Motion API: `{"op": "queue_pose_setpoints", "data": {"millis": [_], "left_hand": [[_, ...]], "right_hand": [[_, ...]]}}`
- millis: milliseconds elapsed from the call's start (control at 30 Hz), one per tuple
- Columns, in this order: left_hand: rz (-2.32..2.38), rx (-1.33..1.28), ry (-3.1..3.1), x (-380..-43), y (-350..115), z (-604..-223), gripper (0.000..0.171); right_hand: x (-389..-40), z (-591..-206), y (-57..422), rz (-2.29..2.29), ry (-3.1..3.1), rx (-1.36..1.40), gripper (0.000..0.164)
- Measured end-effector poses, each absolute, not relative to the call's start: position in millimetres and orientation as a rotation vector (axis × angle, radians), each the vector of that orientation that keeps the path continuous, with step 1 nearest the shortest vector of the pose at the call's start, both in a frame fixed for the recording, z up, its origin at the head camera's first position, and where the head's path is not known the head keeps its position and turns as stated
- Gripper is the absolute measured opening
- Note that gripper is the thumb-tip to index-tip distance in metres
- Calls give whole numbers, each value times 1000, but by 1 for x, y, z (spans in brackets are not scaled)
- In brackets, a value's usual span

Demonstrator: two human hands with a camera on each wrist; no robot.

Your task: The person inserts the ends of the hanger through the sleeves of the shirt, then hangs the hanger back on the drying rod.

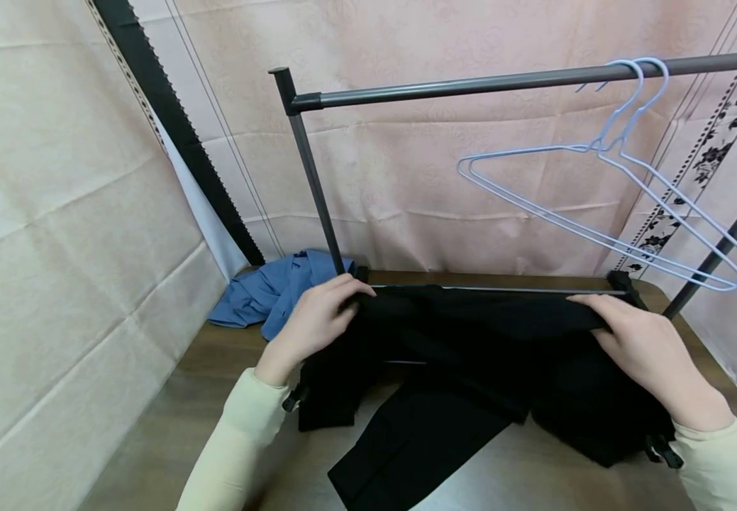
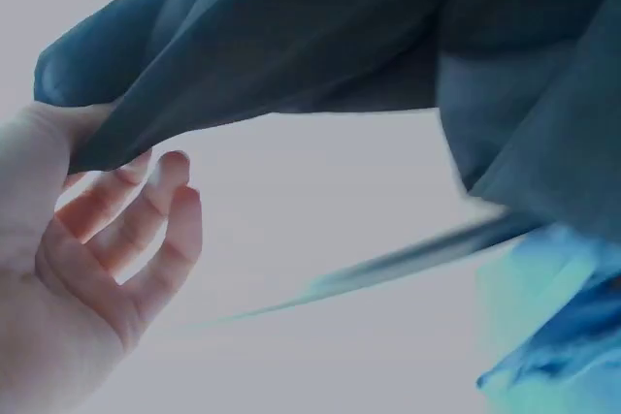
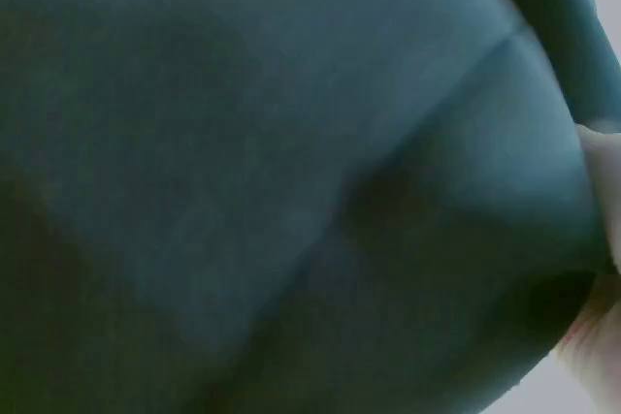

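Note:
A black garment [image 1: 445,419] is stretched between both hands, its lower parts hanging down, one of them a long tube-shaped piece slanting to the lower left. My left hand [image 1: 320,316] pinches its upper left edge beside the rack's post. In the left wrist view, thumb and index finger grip the dark cloth [image 2: 291,36], while the other fingers curve loosely below. On the far side, my right hand [image 1: 652,348] holds the upper right edge, fingers on top and thumb underneath. Dark cloth [image 3: 291,143] fills most of the right wrist view and hides the right fingertips.
A grey metal clothes rack [image 1: 470,86] stands behind the garment. Two light blue hangers [image 1: 604,149] hang from its bar on the right. Blue cloth [image 1: 279,284] lies crumpled at the rack's left foot on the wooden table [image 1: 170,426]. Pale fabric curtains [image 1: 74,248] enclose the space.

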State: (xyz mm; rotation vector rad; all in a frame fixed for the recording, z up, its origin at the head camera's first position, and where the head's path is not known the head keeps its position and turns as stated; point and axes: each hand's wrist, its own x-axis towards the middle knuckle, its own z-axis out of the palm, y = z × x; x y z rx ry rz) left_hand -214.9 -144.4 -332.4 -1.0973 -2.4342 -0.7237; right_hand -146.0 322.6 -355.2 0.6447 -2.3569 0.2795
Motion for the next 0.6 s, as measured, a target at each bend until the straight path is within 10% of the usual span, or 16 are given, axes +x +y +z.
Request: {"op": "queue_pose_setpoints", "data": {"millis": [200,367,600], "left_hand": [[-787,-947,-2292,-209,-168,-311,28],[-844,-857,-2138,-203,-186,-296,14],[-967,-738,-1853,-191,-208,-276,6]], "right_hand": [[-144,-332,324,330,-2211,508,25],[-140,-318,328,349,-2096,372,48],[-138,-299,330,522,-1966,289,23]]}}
